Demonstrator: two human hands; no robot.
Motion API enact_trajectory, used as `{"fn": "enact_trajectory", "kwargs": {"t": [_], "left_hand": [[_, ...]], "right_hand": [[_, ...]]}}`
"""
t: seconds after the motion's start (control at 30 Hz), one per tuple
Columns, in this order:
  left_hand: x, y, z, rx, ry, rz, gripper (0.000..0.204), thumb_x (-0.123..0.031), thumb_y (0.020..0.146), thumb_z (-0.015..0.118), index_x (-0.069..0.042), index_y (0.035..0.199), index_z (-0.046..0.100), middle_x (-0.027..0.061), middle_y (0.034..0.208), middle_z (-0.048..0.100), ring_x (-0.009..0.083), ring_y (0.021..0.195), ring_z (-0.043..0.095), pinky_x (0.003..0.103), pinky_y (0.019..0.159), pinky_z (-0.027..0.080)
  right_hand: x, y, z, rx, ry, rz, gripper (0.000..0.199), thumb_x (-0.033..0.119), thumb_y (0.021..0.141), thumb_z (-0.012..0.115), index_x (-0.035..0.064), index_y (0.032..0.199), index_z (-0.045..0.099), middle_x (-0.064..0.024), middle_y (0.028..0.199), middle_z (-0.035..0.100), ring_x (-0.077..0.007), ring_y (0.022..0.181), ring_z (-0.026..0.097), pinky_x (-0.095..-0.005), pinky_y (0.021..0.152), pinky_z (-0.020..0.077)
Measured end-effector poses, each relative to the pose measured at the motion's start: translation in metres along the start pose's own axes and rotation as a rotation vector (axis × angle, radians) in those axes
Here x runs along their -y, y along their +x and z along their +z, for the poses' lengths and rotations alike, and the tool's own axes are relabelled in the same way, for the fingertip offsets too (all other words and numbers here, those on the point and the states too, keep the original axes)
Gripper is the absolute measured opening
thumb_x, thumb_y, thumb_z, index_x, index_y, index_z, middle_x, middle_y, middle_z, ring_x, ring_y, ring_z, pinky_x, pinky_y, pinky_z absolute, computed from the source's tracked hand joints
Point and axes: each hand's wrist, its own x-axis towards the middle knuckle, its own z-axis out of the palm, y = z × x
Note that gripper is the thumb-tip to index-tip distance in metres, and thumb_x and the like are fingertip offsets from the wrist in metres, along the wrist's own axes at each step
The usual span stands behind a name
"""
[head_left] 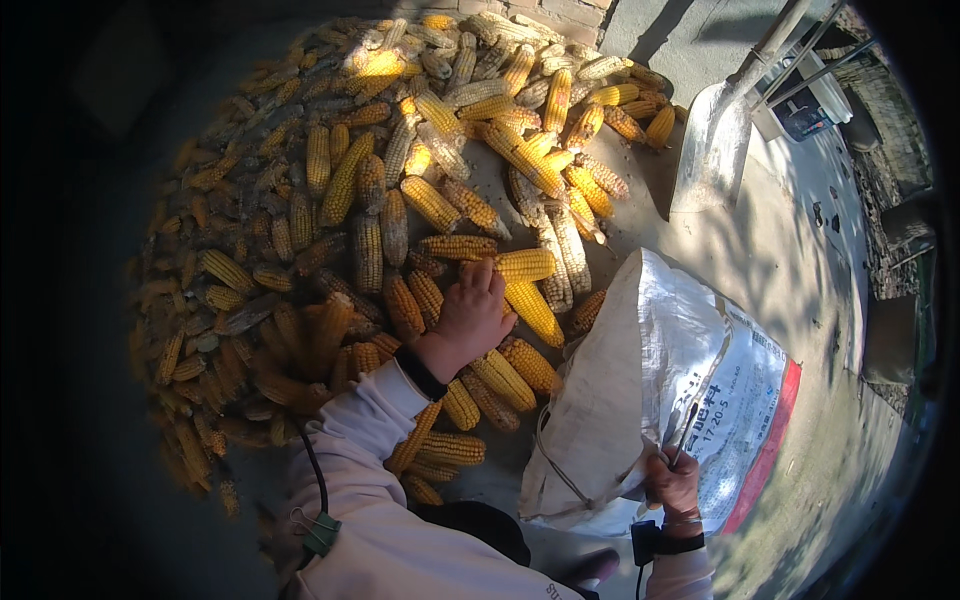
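Observation:
My left hand (467, 314) reaches onto the heap of corn. Its bent fingers close over the left end of a yellow corn cob (527, 265), and its palm hides part of the grip. Another yellow cob (536, 314) lies slanted beside the thumb. At the lower right, my right hand (676, 484) is closed on the gathered edge of a white woven sack (620, 400) with dark print and a red band. The sack lies tilted with its mouth facing the cobs; its inside is hidden.
The large heap of husked cobs (300, 235) spreads from the left to the back wall (570, 15), some cobs dull and greyish. A metal shovel (712, 150) stands at the back right, near a white bucket (825, 95). Concrete floor (800, 250) extends along the right side.

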Motion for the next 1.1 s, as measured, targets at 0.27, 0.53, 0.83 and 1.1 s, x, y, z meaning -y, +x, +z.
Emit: {"fn": "enact_trajectory", "kwargs": {"t": [0.27,0.53,0.83,1.1], "left_hand": [[-0.005,0.104,0.038,0.365,0.236,-0.108,0.039,-0.024,0.077,0.057,-0.008,0.112,0.05,0.0139,0.12,0.048,0.0341,0.113,0.043,0.05,0.087,0.038],[-0.001,0.095,0.013,0.457,-0.603,0.373,0.06,-0.034,0.073,0.066,0.0,0.118,0.045,0.0188,0.116,0.049,0.0354,0.111,0.043,0.039,0.092,0.036],[0.128,0.106,0.049,0.427,0.646,-0.005,0.029,-0.015,0.082,0.045,-0.016,0.11,0.053,0.0045,0.114,0.049,0.0285,0.116,0.04,0.048,0.085,0.04],[0.094,0.093,-0.028,-0.277,-0.178,-0.382,0.045,-0.027,0.066,0.068,-0.002,0.096,0.046,0.0175,0.086,0.059,0.0351,0.078,0.058,0.036,0.065,0.048]], "right_hand": [[-0.015,0.011,0.005,-0.024,-0.072,-0.04,0.011,0.009,0.074,0.062,0.0032,0.065,0.057,0.0062,0.054,0.047,-0.0025,0.049,0.041,-0.0209,0.043,0.0331],[-0.007,0.004,0.003,-0.044,-0.025,-0.023,0.014,0.009,0.074,0.061,0.0043,0.063,0.055,0.0048,0.052,0.047,-0.003,0.046,0.042,-0.0208,0.04,0.0331],[-0.007,-0.009,-0.002,-0.05,-0.047,-0.051,0.011,0.008,0.074,0.06,0.0044,0.064,0.056,0.006,0.052,0.046,-0.0026,0.046,0.041,-0.0209,0.041,0.0317],[-0.007,-0.015,-0.003,-0.052,0.041,-0.045,0.011,0.008,0.076,0.059,0.004,0.066,0.056,0.0049,0.051,0.047,-0.0029,0.043,0.041,-0.0202,0.039,0.0313]]}}
